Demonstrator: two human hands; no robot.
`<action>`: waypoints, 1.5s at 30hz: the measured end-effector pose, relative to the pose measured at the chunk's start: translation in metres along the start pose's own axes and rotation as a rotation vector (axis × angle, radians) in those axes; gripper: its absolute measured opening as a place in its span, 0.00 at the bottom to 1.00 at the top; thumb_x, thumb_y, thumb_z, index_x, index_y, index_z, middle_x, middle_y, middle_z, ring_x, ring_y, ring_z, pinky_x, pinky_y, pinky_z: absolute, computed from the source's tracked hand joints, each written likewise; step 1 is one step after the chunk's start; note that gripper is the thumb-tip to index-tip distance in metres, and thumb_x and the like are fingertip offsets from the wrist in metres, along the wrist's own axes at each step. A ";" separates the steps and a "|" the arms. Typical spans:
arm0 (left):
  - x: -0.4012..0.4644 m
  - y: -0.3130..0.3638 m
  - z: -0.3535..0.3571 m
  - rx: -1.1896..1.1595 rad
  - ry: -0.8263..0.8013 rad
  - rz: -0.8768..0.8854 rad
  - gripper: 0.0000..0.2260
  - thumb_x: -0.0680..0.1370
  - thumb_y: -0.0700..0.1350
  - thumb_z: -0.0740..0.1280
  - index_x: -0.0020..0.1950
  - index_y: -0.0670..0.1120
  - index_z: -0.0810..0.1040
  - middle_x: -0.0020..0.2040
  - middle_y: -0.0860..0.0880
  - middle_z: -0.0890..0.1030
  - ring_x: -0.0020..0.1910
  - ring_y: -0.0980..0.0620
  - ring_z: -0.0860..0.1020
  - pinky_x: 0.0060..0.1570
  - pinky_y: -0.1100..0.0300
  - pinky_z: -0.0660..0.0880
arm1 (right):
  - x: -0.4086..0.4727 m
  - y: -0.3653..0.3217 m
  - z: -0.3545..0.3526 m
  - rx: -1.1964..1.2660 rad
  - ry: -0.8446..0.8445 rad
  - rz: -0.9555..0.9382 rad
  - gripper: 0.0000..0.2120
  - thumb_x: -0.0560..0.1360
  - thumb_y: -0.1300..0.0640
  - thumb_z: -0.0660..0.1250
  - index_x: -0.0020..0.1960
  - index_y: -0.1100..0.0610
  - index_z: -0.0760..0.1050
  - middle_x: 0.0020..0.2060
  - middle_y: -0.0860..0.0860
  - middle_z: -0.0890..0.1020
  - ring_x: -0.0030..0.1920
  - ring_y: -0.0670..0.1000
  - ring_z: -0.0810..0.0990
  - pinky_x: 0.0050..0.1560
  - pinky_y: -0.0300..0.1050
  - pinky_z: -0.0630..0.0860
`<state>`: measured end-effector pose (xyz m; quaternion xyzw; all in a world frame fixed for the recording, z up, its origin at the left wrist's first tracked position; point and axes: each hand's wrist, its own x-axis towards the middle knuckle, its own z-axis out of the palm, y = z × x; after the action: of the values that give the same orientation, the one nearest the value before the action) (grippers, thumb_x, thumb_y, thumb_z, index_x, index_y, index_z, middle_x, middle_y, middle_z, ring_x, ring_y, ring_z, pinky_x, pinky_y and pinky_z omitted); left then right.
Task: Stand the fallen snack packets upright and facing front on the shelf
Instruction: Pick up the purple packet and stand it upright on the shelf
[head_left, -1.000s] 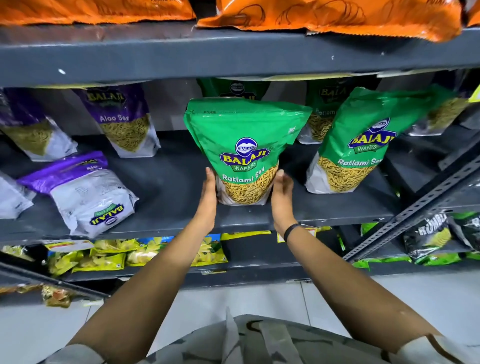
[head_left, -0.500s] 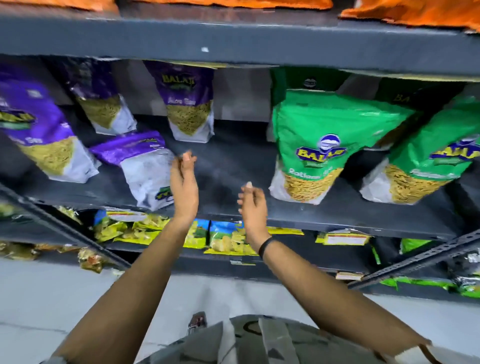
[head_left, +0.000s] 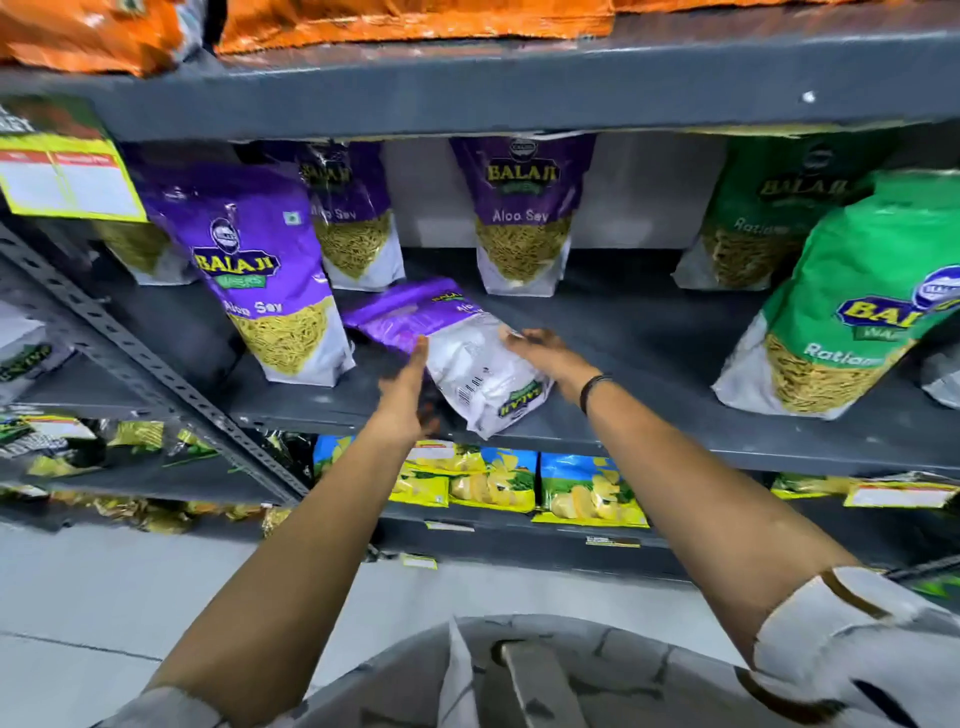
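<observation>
A purple and white Aloo Sev packet (head_left: 457, 358) lies fallen on the grey middle shelf (head_left: 649, 332), back side up, its top pointing to the rear left. My left hand (head_left: 408, 389) touches its left edge and my right hand (head_left: 545, 351) touches its right edge, fingers against the packet on both sides. Upright purple Aloo Sev packets stand to the left (head_left: 265, 280) and behind (head_left: 522, 218). Green Ratlami Sev packets (head_left: 852, 306) stand upright at the right.
A slanted metal brace (head_left: 156, 364) crosses the shelf's left end. Orange packets (head_left: 405, 21) lie on the top shelf. Yellow and blue chip packets (head_left: 519, 483) fill the lower shelf. A yellow price tag (head_left: 62, 176) hangs at upper left.
Both hands have left the green packet, now standing upright at the right, and moved left to the fallen purple packet, closing in on its two sides. The view has shifted left.
</observation>
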<state>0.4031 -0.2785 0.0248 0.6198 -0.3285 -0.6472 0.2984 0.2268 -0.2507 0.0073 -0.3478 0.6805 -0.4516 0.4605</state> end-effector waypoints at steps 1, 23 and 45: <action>-0.001 0.001 0.002 -0.006 -0.088 -0.100 0.25 0.71 0.63 0.67 0.59 0.48 0.73 0.47 0.47 0.79 0.46 0.47 0.78 0.46 0.52 0.74 | 0.000 0.000 -0.001 -0.022 -0.027 0.017 0.09 0.73 0.48 0.68 0.43 0.53 0.76 0.41 0.47 0.79 0.45 0.47 0.77 0.50 0.40 0.71; 0.023 0.037 0.012 0.101 -0.577 0.470 0.24 0.68 0.21 0.63 0.56 0.44 0.71 0.51 0.45 0.79 0.50 0.49 0.78 0.58 0.53 0.72 | -0.034 -0.001 -0.030 0.059 0.055 -0.266 0.34 0.59 0.77 0.75 0.63 0.66 0.70 0.62 0.65 0.77 0.57 0.53 0.76 0.61 0.51 0.77; 0.033 0.053 -0.012 0.347 -0.573 0.446 0.12 0.80 0.53 0.57 0.51 0.50 0.78 0.44 0.57 0.85 0.45 0.62 0.81 0.57 0.53 0.71 | -0.045 0.019 -0.004 0.081 0.477 -0.302 0.41 0.61 0.60 0.80 0.69 0.59 0.64 0.62 0.55 0.72 0.59 0.51 0.73 0.62 0.43 0.71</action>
<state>0.4123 -0.3375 0.0462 0.3690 -0.6295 -0.6479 0.2188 0.2371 -0.2026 0.0045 -0.3105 0.6913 -0.6112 0.2284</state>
